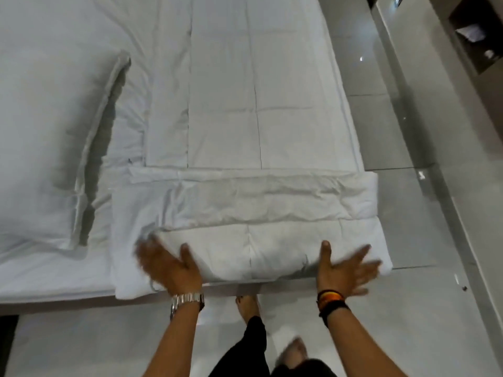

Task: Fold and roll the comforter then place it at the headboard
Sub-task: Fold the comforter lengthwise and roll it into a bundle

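The white comforter point(253, 118) lies folded into a long strip down the right side of the bed. Its near end is turned over into a thick roll point(258, 248) at the bed's edge. My left hand point(168, 263) presses flat on the roll's left part, fingers spread and blurred. My right hand point(344, 268) presses on the roll's right part, fingers also spread. Neither hand grips the cloth; both rest on top of it.
A white pillow point(54, 148) lies on the bed's left side, on the white sheet point(54, 273). Glossy grey floor tiles point(408, 213) run along the right. A dark shelf unit point(473, 36) stands at the top right. My feet stand by the bed's edge.
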Motion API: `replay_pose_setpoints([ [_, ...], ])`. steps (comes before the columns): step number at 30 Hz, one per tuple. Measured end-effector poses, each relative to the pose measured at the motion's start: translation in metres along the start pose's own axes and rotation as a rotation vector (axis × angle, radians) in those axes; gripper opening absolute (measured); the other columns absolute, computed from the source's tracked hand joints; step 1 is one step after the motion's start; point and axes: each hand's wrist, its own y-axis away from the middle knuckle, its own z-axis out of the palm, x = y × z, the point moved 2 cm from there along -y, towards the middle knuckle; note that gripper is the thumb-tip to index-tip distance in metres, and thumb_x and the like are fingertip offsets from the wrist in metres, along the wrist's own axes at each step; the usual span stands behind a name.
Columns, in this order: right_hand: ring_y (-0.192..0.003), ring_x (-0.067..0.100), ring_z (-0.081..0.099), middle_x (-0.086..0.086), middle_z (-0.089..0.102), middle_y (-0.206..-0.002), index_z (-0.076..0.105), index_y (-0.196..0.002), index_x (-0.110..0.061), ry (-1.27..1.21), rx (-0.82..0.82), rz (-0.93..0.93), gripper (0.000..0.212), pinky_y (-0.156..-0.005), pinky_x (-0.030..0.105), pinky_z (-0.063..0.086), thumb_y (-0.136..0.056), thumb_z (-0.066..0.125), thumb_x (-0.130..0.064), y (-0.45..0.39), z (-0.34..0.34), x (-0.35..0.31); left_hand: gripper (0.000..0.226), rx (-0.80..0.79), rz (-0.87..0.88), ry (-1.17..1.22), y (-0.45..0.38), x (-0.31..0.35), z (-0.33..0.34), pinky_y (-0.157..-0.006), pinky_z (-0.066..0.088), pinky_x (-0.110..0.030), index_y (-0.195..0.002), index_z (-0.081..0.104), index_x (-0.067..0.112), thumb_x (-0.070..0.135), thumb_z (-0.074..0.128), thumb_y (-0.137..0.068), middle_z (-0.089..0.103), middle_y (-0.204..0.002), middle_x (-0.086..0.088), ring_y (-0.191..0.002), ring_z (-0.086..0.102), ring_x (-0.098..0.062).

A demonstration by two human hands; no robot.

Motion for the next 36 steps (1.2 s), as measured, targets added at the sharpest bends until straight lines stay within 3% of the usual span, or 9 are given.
replay_pose_setpoints([
  [2,-0.161,0.038,-0.013,0.020,-0.020,-0.173,-0.016,-0.167,-0.029,-0.227,-0.045,0.319,0.143,-0.126,0.067,0.002,-0.069,0.073,-0.083,0.008,0.002,0.000,0.112,0.076,-0.385,0.132,0.016,-0.006,-0.007,-0.125,0.006,-0.064,-0.165,0.008,0.004,0.078,0.047,-0.091,-0.003,-0.170,-0.029,-0.158,-0.002,-0.047],
  [5,-0.161,0.041,0.008,0.028,-0.008,-0.172,-0.027,-0.163,-0.028,-0.459,-0.071,0.464,0.151,-0.126,0.062,0.019,-0.071,0.086,-0.067,-0.001,0.012,-0.021,0.139,0.156,-0.849,0.352,0.016,0.003,-0.008,-0.123,0.007,-0.065,-0.166,-0.010,0.019,0.070,0.079,-0.073,-0.015,-0.172,-0.020,-0.159,-0.003,-0.042],
  [9,-0.154,0.046,0.028,0.032,-0.004,-0.171,-0.021,-0.164,-0.035,-0.550,-0.003,0.467,0.150,-0.119,0.061,0.029,-0.070,0.095,-0.049,-0.012,0.023,-0.051,0.141,0.079,-1.218,0.691,-0.004,0.005,0.010,-0.122,0.032,-0.054,-0.167,-0.005,0.023,0.066,0.086,-0.068,0.016,-0.172,-0.013,-0.153,0.034,-0.032],
  [10,-0.153,0.044,0.030,0.032,-0.006,-0.170,-0.017,-0.165,-0.037,-0.573,0.003,0.429,0.149,-0.119,0.058,0.031,-0.070,0.097,-0.041,-0.014,0.023,-0.056,0.125,-0.011,-1.195,0.769,-0.007,0.005,0.012,-0.123,0.032,-0.050,-0.167,0.004,0.020,0.068,0.077,-0.077,0.021,-0.171,-0.011,-0.153,0.034,-0.030],
  [12,-0.150,0.041,0.034,0.032,0.002,-0.169,-0.006,-0.165,-0.039,-0.617,-0.014,0.367,0.143,-0.116,0.052,0.035,-0.068,0.099,-0.031,-0.021,0.018,-0.066,0.099,0.167,-1.205,1.046,-0.013,0.006,0.012,-0.129,0.020,-0.046,-0.166,0.011,0.016,0.065,0.058,-0.094,0.014,-0.174,-0.012,-0.159,0.020,-0.031],
  [14,-0.140,0.037,0.046,0.024,0.029,-0.162,0.008,-0.163,-0.036,-0.671,-0.038,0.304,0.134,-0.109,0.043,0.040,-0.066,0.100,-0.027,-0.030,0.007,-0.070,0.098,0.256,-1.103,0.966,-0.016,0.018,0.002,-0.129,0.015,-0.044,-0.166,0.005,0.018,0.050,0.066,-0.095,0.008,-0.174,-0.011,-0.158,0.018,-0.033],
  [18,-0.121,0.026,0.057,0.007,0.052,-0.144,0.021,-0.161,-0.027,-0.706,-0.137,0.217,0.126,-0.106,0.034,0.043,-0.063,0.101,-0.029,-0.029,-0.031,-0.036,0.116,0.216,-0.891,0.825,0.025,0.039,-0.037,-0.096,0.044,-0.036,-0.159,0.014,0.037,0.004,0.087,-0.075,0.050,-0.141,-0.012,-0.108,0.057,-0.026],
  [29,-0.108,0.023,0.056,0.003,0.053,-0.135,0.026,-0.160,-0.023,-0.590,-0.185,0.187,0.115,-0.095,0.031,0.042,-0.070,0.098,-0.023,0.034,-0.144,0.083,0.109,0.232,-0.918,0.753,0.190,0.005,-0.120,-0.101,0.052,-0.043,-0.160,0.018,0.025,0.000,0.085,-0.077,0.054,-0.129,-0.008,-0.112,0.061,-0.028],
  [36,-0.130,0.048,0.054,0.027,0.044,-0.154,0.014,-0.163,-0.025,-0.469,-0.147,0.321,0.121,-0.110,0.054,0.042,-0.073,0.096,-0.022,0.090,-0.155,0.116,0.115,0.200,-1.005,0.624,0.231,-0.035,-0.156,-0.111,0.042,-0.056,-0.162,0.007,0.036,0.029,0.084,-0.078,0.043,-0.151,-0.021,-0.126,0.054,-0.041],
])
